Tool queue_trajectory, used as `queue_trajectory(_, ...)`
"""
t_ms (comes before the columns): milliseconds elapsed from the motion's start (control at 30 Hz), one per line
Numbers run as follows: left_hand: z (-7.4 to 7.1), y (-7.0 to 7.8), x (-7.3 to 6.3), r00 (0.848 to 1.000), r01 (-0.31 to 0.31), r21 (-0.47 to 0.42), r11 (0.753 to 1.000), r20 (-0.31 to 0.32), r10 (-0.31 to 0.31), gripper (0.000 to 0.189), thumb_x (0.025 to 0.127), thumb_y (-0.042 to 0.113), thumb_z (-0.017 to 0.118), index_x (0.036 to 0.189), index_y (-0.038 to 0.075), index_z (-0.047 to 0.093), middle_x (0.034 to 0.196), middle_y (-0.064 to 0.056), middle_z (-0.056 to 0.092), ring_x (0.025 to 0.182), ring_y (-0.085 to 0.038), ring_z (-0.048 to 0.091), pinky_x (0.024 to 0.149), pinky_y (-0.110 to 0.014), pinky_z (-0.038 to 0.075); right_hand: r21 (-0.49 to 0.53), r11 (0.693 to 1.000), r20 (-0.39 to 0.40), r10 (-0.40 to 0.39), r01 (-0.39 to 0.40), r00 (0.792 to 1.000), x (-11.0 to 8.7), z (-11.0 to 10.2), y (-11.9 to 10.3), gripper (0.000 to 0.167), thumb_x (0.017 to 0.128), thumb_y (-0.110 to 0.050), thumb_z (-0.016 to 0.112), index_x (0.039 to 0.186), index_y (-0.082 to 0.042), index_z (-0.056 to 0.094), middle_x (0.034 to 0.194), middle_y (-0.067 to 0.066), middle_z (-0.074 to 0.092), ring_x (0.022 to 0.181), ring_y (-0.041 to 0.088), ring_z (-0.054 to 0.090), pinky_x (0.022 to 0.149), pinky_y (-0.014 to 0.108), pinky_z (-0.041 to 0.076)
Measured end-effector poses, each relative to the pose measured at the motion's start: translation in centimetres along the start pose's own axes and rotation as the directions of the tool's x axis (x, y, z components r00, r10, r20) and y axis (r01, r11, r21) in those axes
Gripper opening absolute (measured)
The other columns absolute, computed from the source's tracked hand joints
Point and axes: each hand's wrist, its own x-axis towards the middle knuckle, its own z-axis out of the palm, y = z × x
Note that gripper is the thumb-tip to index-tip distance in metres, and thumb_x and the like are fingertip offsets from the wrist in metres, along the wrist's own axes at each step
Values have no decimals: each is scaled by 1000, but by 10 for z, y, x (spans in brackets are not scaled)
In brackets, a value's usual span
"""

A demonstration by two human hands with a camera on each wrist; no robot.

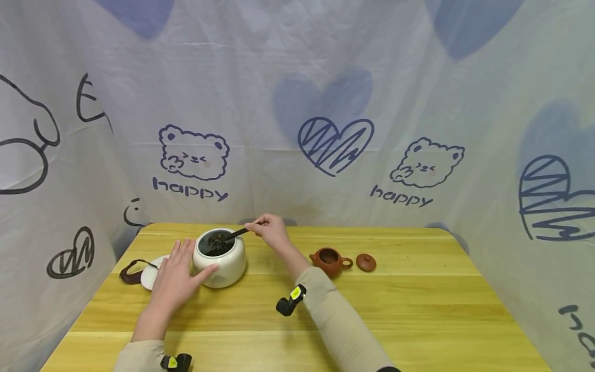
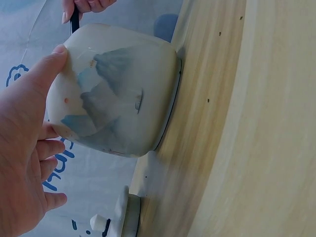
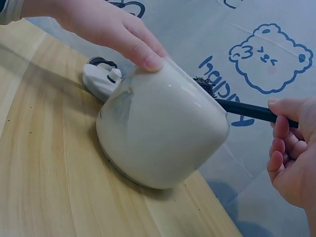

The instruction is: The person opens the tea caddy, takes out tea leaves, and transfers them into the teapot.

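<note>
A white tea jar [image 1: 226, 268] with a blue-grey mountain pattern [image 2: 106, 94] stands uncovered on the table, dark tea leaves [image 1: 216, 239] visible in its mouth. My left hand [image 1: 178, 274] rests against the jar's left side, thumb on the near shoulder and fingers fairly straight. Between thumb and fingers, my right hand [image 1: 273, 232] pinches the handle of a black tea scoop [image 3: 249, 110]. The scoop slants over the jar's right rim, its far end among the leaves. In the right wrist view, a clump of leaves [image 3: 205, 85] shows just above the rim.
Left of the jar lies its white lid [image 1: 149, 276], with a dark brown corded item [image 1: 132, 276] beside it. A reddish-brown clay teapot [image 1: 329, 266] stands uncovered to the right, past my right forearm. Its lid [image 1: 366, 262] lies by the handle. A printed curtain [image 1: 260, 170] hangs behind the table.
</note>
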Motion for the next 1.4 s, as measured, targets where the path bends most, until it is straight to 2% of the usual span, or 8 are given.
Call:
queue_trajectory(200,0,-1,0,1000,0,-2,1000,-2,0,105,87,74,48,156,2,14,161,-25,14,150,-44,9,116,-71,10,73,997,15,27,-28,1000,-2,-4,1,20,83,-23,78,80,-8,66,67,-4,55,56,11,40,48,22,31)
queue_trajectory(433,0,0,0,1000,3,-3,1000,6,-3,106,87,74,47,155,1,14,161,-25,14,150,-44,9,115,-71,11,120,992,43,24,-29,999,-6,-9,-6,21,85,-26,76,80,-10,64,69,-3,54,62,11,43,53,23,33)
queue_trajectory(1000,-2,1,0,1000,-6,-7,1000,0,6,105,87,73,47,155,1,13,161,-26,14,150,-44,8,116,-70,11,142,990,46,2,-8,999,-11,-17,-13,20,85,-27,76,82,-10,66,72,-2,54,65,13,44,55,24,36)
queue_trajectory(1233,-3,2,-1,1000,-3,-8,1000,9,3,105,88,73,47,155,0,12,161,-25,13,150,-44,6,116,-71,10,165,986,37,-19,12,999,-15,-28,-14,17,85,-23,76,82,-10,66,70,-3,53,65,12,44,56,22,38)
queue_trajectory(1400,-2,2,-1,1000,-3,-14,1000,11,4,105,88,73,47,155,0,11,161,-25,12,150,-44,6,116,-70,9,181,983,46,-41,32,998,-21,-39,-15,16,87,-21,74,81,-10,64,69,-3,52,65,13,43,58,25,38)
